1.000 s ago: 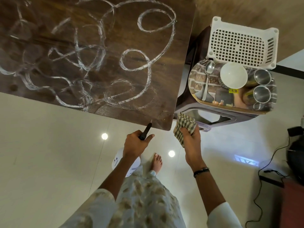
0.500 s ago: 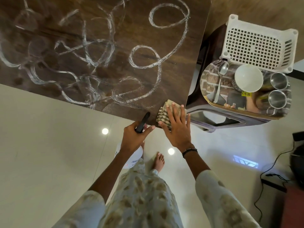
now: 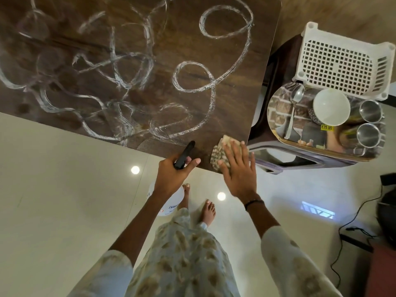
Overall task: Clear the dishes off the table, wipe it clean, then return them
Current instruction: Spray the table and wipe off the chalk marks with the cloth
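Observation:
The dark wooden table (image 3: pixel 192 50) is covered with looping white foam trails (image 3: pixel 211 86). My right hand (image 3: pixel 237 170) lies flat, fingers spread, pressing a checked cloth (image 3: pixel 218 151) onto the table's near right corner. My left hand (image 3: pixel 173 172) grips a white spray bottle (image 3: pixel 169 202) by its black trigger head, held just off the table's front edge. The dishes sit on a steel tray (image 3: pixel 278 108) to the right: a spoon (image 3: pixel 294 108), a white bowl (image 3: pixel 331 107) and two steel cups (image 3: pixel 369 122).
The tray rests on a dark plastic stool (image 3: pixel 278 155) beside the table, with a white perforated basket (image 3: pixel 342 58) behind it. Pale tiled floor lies below. My bare feet stand near the table. A black cable (image 3: pixel 351 228) and dark objects lie at the far right.
My right hand has brought the cloth from the air onto the table corner and flattened over it. The left hand with the bottle has stayed put.

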{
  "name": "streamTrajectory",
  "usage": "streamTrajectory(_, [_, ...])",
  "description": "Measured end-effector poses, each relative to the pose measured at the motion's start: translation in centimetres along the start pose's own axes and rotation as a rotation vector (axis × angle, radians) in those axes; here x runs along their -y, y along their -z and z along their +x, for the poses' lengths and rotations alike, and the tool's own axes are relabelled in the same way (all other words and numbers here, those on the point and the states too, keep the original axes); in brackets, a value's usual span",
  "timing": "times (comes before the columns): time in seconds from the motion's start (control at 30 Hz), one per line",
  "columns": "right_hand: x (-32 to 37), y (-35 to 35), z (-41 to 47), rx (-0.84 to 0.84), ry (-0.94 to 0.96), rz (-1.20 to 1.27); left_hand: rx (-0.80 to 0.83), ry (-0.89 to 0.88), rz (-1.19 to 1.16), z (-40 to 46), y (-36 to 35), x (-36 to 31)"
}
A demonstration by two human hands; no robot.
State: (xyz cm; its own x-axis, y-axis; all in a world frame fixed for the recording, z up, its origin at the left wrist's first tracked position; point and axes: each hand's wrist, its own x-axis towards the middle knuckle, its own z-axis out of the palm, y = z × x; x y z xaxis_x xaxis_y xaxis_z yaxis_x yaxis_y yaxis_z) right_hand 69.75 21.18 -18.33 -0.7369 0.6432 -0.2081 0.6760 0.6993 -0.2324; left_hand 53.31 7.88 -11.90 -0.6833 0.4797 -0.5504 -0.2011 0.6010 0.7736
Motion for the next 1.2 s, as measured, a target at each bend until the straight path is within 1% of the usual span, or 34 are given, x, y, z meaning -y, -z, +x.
streamTrajectory(0.07, [1.3,0.4,3.1,-0.04,-0.098,0.02,-0.003,-0.004,0.007,0.3,0.0,0.1])
streamTrajectory(0.13, [3.5,0.0,5.3,-0.037,-0.119,0.035,-0.008,-0.015,0.015,0.5,0.1,0.1])
streamTrajectory(0.23, [6.2,-1.0,4.8,0.017,0.042,0.013,0.002,-0.045,0.065,0.8,0.3,0.1])
streamTrajectory(0.3, [5.7,-1.4,2.4,0.053,0.131,0.0,0.008,-0.069,0.109,0.9,0.5,0.1])
streamTrajectory(0.33, [4.7,-1.5,1.2,0.058,0.136,-0.016,0.011,-0.07,0.111,1.0,0.6,0.2])
streamTrajectory(0.43, [0.8,-0.6,-0.6,0.033,0.024,-0.058,0.036,-0.047,0.086,1.2,0.9,0.1])
streamTrajectory(0.5, [-0.5,0.3,0.4,0.021,-0.053,-0.083,0.059,-0.029,0.077,1.4,1.1,-0.1])
streamTrajectory(0.63, [1.7,1.0,4.7,-0.023,-0.113,-0.038,0.077,-0.053,0.087,1.9,1.2,-0.6])
streamTrajectory(0.7, [3.8,0.4,5.6,-0.01,-0.075,-0.031,0.071,-0.072,0.102,2.0,1.2,-1.1])
streamTrajectory(0.77, [5.2,-0.2,5.0,0.022,0.005,-0.05,0.073,-0.078,0.116,2.3,1.0,-1.5])
streamTrajectory(0.83, [5.1,-0.5,3.1,0.049,0.107,-0.065,0.091,-0.089,0.129,2.4,0.6,-2.0])
streamTrajectory(0.9, [3.3,-0.5,1.2,0.062,0.158,-0.073,0.108,-0.087,0.126,2.5,-0.2,-2.5])
streamTrajectory(0.93, [2.2,-0.4,0.5,0.06,0.138,-0.076,0.109,-0.086,0.132,2.5,-0.6,-2.8])
streamTrajectory(1.07, [-0.1,0.6,0.9,0.004,-0.068,-0.052,0.147,-0.128,0.219,2.7,-3.0,-4.3])
streamTrajectory(1.2, [0.1,1.0,1.7,0.025,-0.075,-0.064,0.179,-0.098,0.292,3.4,-5.5,-5.7])
